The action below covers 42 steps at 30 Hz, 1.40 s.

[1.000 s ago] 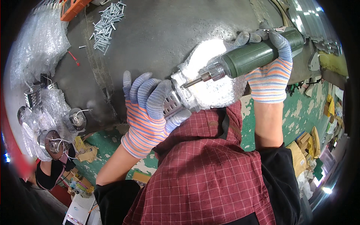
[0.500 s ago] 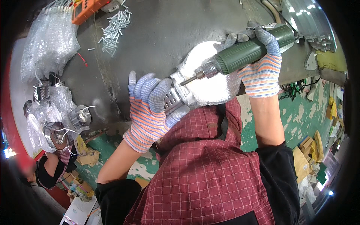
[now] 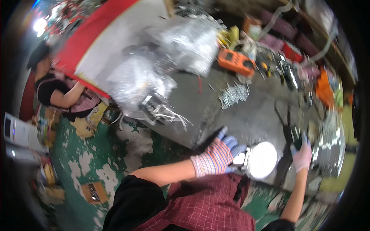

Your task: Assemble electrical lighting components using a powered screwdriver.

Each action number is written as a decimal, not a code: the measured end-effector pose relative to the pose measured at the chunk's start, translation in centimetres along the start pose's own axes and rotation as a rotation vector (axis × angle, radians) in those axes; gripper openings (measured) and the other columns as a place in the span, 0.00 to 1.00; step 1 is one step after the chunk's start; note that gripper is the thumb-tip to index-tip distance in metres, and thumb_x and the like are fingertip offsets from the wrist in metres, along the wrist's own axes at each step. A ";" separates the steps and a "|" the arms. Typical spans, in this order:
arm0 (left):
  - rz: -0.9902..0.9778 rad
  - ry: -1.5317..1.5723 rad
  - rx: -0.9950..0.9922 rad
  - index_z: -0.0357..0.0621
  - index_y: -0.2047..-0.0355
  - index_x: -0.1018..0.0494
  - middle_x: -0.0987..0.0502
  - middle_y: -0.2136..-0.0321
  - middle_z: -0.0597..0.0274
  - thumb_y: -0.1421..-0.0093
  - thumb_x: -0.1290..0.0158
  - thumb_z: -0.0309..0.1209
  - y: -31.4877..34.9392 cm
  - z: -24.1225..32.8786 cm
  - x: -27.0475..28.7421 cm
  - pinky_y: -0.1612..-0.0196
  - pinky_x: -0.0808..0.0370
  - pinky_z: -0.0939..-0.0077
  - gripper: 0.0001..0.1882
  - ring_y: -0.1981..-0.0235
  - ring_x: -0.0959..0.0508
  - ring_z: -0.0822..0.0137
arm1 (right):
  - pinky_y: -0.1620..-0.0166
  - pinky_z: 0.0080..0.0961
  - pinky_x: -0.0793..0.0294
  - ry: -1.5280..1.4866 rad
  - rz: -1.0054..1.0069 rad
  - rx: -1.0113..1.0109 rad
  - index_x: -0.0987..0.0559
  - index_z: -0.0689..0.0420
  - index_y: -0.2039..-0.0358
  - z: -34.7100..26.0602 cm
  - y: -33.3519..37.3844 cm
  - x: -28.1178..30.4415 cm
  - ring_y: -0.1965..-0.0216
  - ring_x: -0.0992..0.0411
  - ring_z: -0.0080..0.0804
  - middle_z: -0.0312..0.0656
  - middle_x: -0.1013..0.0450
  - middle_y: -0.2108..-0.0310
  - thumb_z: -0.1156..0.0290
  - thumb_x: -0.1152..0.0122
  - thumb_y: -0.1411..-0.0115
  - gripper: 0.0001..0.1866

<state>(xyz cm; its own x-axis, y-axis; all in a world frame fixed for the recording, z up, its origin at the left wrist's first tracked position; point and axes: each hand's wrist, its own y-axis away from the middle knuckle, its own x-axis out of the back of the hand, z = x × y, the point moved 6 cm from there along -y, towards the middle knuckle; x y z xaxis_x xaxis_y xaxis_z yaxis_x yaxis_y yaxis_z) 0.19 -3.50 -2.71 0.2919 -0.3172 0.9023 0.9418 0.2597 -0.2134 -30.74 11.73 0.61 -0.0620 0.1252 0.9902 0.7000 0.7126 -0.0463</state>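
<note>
The left hand, in a striped knit glove, sits low and right of centre in the frame, its fingers curled around the metal base of a round white lamp fitting that rests on the near edge of the grey bench. The grip is closed on the fitting, most likely to steady it flat against the bench so it cannot turn. The right hand, in a pale glove at the lower right, is wrapped around a dark green power tool just beside the fitting. Its fingers look closed on the tool body, though blur hides how tightly. The tool seems to point away from the fitting, apparently lifted off it rather than working it.

Above the hands, at centre right, a loose heap of silver screws lies on the bench, well apart from the fitting. Higher up sits an orange handheld device. Clear plastic bags of parts fill the upper middle and spill white wires toward the bench edge. A shiny metal reflector stands at the far right, close beside the right hand, crowding that side. At the upper left another person sits by a red panel on the worn green floor.
</note>
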 end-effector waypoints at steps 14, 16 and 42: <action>-0.181 -0.145 -0.012 0.59 0.39 0.31 0.28 0.50 0.59 0.43 0.45 0.52 -1.1 1.6 1.2 0.31 0.60 0.27 0.32 0.42 0.31 0.56 | 0.44 0.45 0.30 -0.098 -0.639 0.893 0.27 0.52 0.43 -18.3 4.0 -0.8 0.45 0.29 0.53 0.51 0.26 0.46 0.48 0.25 0.58 0.43; -0.095 -0.142 -0.017 0.65 0.41 0.30 0.28 0.47 0.61 0.40 0.49 0.46 -1.0 1.6 2.1 0.31 0.59 0.25 0.26 0.40 0.31 0.55 | 0.44 0.43 0.30 -0.039 -0.797 0.799 0.27 0.52 0.43 -19.6 3.2 -0.7 0.44 0.29 0.51 0.51 0.26 0.46 0.48 0.24 0.58 0.42; 1.255 0.889 0.431 0.37 0.39 0.34 0.26 0.46 0.54 0.34 0.50 0.29 17.0 -15.0 25.3 0.41 0.31 0.71 0.24 0.46 0.27 0.66 | 0.61 0.35 0.21 -1.780 -0.975 0.431 0.30 0.54 0.53 -46.2 0.2 7.4 0.66 0.27 0.28 0.33 0.32 0.67 0.57 0.38 0.36 0.19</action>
<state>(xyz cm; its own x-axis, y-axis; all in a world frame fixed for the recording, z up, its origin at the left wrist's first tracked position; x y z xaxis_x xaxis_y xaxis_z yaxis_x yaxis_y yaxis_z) 26.06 -20.80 10.91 0.9556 -0.0806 -0.2833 -0.0291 0.9313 -0.3630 1.85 -19.13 13.98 -0.8784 -0.1155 -0.4638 -0.1380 0.9903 0.0147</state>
